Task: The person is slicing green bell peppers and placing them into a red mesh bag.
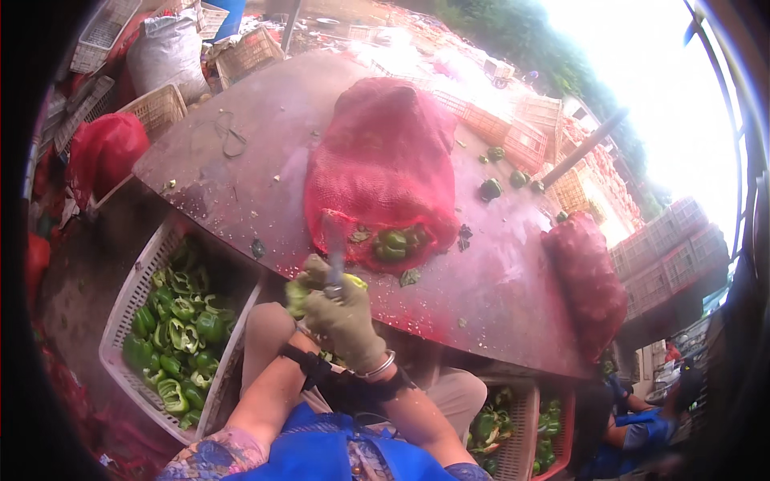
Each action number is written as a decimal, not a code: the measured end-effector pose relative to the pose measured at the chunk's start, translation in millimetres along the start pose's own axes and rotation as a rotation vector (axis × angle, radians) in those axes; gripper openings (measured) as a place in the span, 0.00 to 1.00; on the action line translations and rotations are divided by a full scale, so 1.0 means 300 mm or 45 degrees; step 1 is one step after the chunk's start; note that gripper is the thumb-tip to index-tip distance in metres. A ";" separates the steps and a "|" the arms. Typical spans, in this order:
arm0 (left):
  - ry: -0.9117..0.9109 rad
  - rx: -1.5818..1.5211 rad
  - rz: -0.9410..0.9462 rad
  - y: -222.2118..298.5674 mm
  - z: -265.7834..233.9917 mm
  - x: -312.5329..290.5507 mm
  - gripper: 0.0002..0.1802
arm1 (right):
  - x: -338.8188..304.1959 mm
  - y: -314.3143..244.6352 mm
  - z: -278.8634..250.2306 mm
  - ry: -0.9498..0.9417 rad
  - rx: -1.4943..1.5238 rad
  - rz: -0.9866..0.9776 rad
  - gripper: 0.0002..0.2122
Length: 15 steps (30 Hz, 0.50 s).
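Note:
My right hand, in a dull green glove, is closed round a knife whose blurred blade points up and away from me. Just behind it, my left hand is mostly hidden by the right one. It is closed on a pale green pepper, of which only part shows. Beyond both hands, a red mesh sack lies on the metal table, its mouth towards me. Whole green peppers sit inside that mouth.
To my left stands a white plastic crate of cut green peppers. Two more crates hold peppers at lower right. A second full red sack leans on the table's right edge. Loose peppers lie near a pole. A co-worker's blue-clad arm shows far right.

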State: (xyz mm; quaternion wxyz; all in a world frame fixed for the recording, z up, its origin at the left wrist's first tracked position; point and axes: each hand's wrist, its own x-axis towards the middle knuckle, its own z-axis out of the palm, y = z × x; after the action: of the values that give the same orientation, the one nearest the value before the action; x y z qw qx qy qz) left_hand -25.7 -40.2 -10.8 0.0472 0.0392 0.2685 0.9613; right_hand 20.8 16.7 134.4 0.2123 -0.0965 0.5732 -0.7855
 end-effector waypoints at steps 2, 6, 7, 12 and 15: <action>0.030 -0.203 0.071 -0.067 -0.098 0.025 0.12 | 0.022 0.033 -0.021 -0.065 -0.384 -0.187 0.24; 0.364 0.047 0.074 0.046 0.086 -0.060 0.09 | 0.040 0.116 -0.237 0.488 -1.440 -0.710 0.32; 0.359 0.044 0.078 0.029 0.067 -0.059 0.09 | 0.034 0.131 -0.264 0.472 -1.391 -0.505 0.30; 0.374 0.587 0.153 -0.017 0.050 -0.065 0.08 | 0.031 0.154 -0.357 0.460 -1.112 0.169 0.23; 0.302 0.729 0.169 -0.007 0.095 -0.076 0.16 | 0.018 0.143 -0.376 0.239 -0.374 0.284 0.21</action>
State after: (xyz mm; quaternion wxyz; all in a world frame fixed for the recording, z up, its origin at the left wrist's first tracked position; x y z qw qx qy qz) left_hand -0.2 -26.3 11.4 -0.0601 -0.0440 0.5288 0.8455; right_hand -19.0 100.5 57.0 0.2270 0.0113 0.7062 -0.6706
